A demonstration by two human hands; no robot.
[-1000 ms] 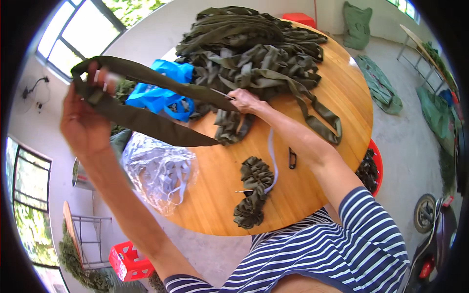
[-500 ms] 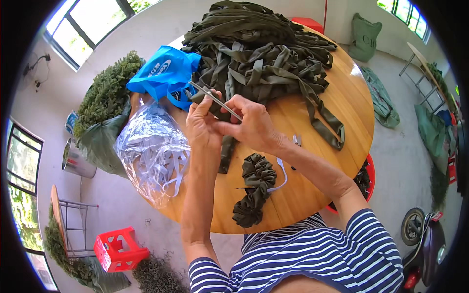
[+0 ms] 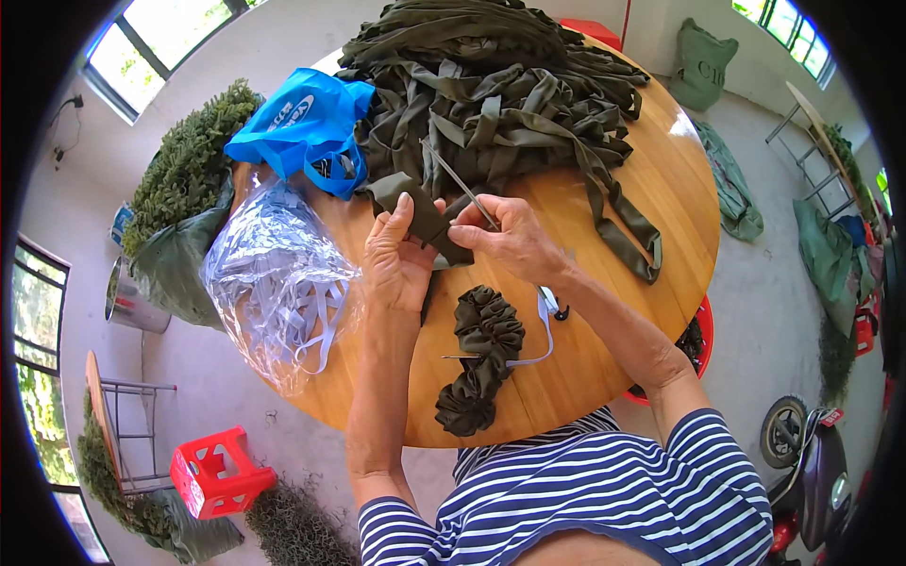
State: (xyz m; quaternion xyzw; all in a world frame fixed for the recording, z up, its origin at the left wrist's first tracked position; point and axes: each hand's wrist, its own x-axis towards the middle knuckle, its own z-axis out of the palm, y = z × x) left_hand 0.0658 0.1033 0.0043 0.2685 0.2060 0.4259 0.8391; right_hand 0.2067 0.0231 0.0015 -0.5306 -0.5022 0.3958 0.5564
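Note:
My left hand (image 3: 396, 259) holds an olive-green fabric strip (image 3: 429, 224) between thumb and fingers, over the table. My right hand (image 3: 514, 236) grips a thin metal rod (image 3: 453, 173) slanting up and left, its thumb and finger at the strip's edge. Below the hands lies a gathered, ruffled olive fabric piece (image 3: 486, 330). A pale elastic band (image 3: 540, 351) runs out from it, and a thin metal pin (image 3: 460, 357) pokes out at its left side. Scissors (image 3: 562, 311) lie mostly hidden by my right forearm. A large heap of olive fabric strips (image 3: 500, 94) fills the far side.
The round wooden table (image 3: 585, 387) carries a blue bag (image 3: 297, 127) and a clear plastic bag of pale bands (image 3: 283, 283) at the left. Around it stand a red stool (image 3: 222, 472), a red basin (image 3: 703, 340), artificial greenery (image 3: 184, 170) and a motorbike (image 3: 821, 472).
The left hand now spreads the fabric strip out flat. My right hand has moved slightly right and down, and the rod stands steeper, apart from the left fingers.

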